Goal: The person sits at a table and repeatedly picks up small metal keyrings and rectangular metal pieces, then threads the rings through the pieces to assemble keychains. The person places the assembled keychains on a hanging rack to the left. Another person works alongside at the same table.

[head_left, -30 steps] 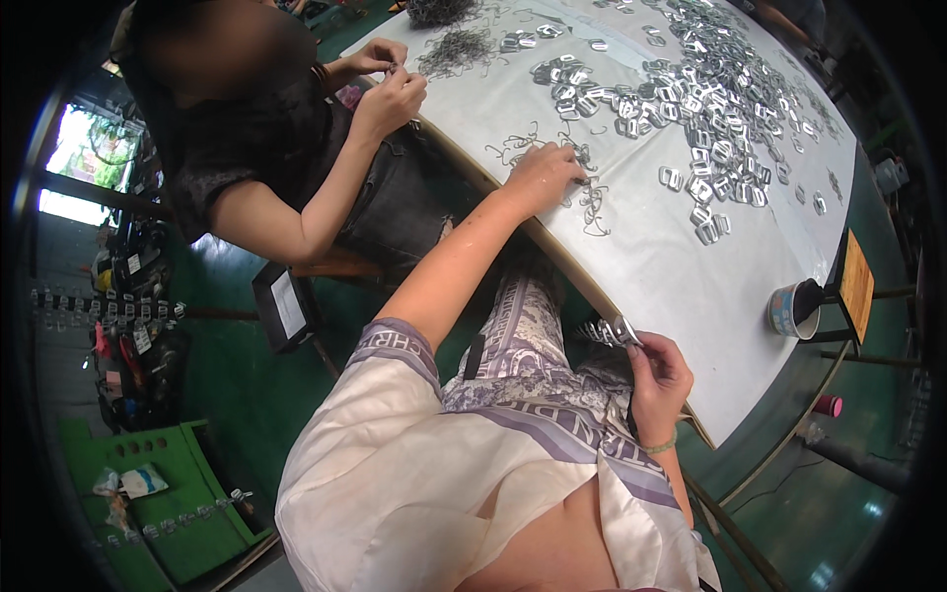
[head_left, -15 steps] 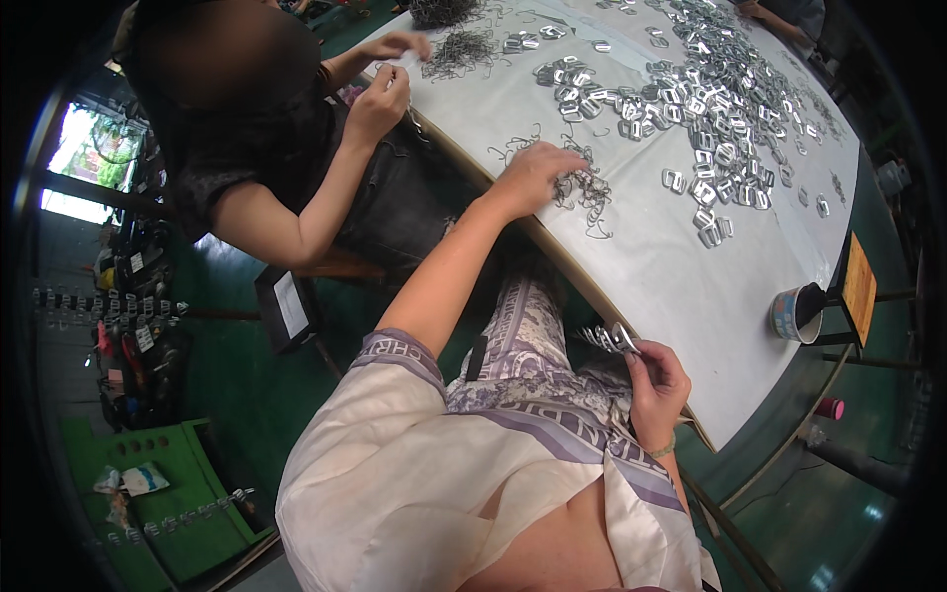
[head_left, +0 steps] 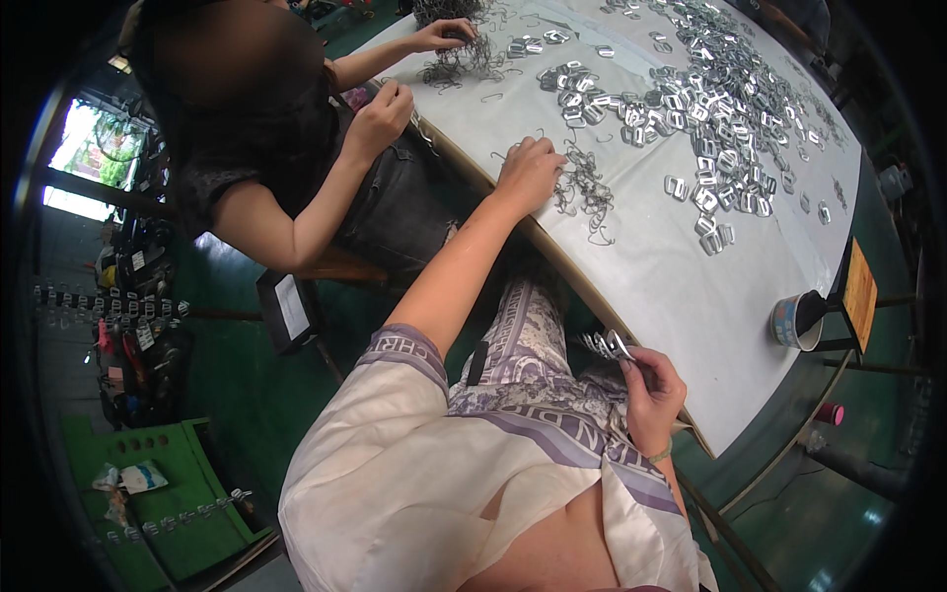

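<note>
On the near left part of the white-covered table [head_left: 681, 306], my left hand [head_left: 531, 178] is at the edge of a small pile of thin bent wire hooks [head_left: 590, 197]. Its fingers are curled down and drawn together at the tips; whatever is between them is too small to make out. My right hand [head_left: 654, 393] is at the table's near edge, thumb and fingers pinching a row of shiny metal buckles [head_left: 614, 345]. The lower part of that row is hard to make out against the trousers.
Many loose metal buckles [head_left: 725, 148] spread over the far table. At left, a co-worker's hand [head_left: 449, 36] reaches into another wire hook heap [head_left: 459, 64]. A cup [head_left: 786, 321] with something dark inside stands by the right edge, near a wooden stool [head_left: 859, 296].
My left hand has drawn slightly back from the hook pile, its fingers curling more. The co-worker's far hand has moved right onto their hook heap. My right hand keeps its buckles, nearly still.
</note>
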{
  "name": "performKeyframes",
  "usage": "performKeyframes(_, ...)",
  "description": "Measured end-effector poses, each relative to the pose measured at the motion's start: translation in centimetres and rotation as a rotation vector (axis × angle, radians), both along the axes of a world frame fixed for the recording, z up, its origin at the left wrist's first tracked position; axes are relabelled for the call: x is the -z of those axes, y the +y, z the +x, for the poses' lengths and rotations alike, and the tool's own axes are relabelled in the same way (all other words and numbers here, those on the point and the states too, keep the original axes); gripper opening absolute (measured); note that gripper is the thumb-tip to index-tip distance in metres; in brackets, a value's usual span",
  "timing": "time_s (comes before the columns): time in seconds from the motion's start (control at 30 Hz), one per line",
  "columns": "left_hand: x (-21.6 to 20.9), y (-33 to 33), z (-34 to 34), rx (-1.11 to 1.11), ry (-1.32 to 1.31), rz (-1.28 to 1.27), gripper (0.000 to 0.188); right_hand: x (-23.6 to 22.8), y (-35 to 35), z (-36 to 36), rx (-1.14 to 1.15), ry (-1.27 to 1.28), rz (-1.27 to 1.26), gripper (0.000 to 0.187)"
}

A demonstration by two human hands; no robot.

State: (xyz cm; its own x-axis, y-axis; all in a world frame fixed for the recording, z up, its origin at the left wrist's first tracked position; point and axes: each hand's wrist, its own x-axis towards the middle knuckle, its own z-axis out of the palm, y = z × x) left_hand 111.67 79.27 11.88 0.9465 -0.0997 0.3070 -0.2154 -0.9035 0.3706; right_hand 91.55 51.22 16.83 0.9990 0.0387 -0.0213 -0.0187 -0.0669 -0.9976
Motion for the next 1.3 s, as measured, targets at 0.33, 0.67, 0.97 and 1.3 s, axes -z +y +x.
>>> performKeyframes(0.33,0.5,-2.7,-0.9,0.186,-0.002,0.02,0.031,0.1,-0.6,-0.2,-0.08,-0.006,-0.042,0.015)
performKeyframes(0.67,0.2,-1.0,0.7,-0.011,-0.016,-0.06,0.033,0.2,-0.3,-0.3,-0.045,-0.025,-0.006,0.012)
performKeyframes(0.97,-0.4,0.5,4.1,-0.049,0.02,-0.046,0.022,0.4,-0.3,-0.4,-0.012,-0.049,-0.033,0.011)
performKeyframes(1.3,0.6,-0.4,5.6,0.182,-0.138,0.422,0.009,0.5,-0.8,-0.4,-0.081,-0.044,-0.027,0.015)
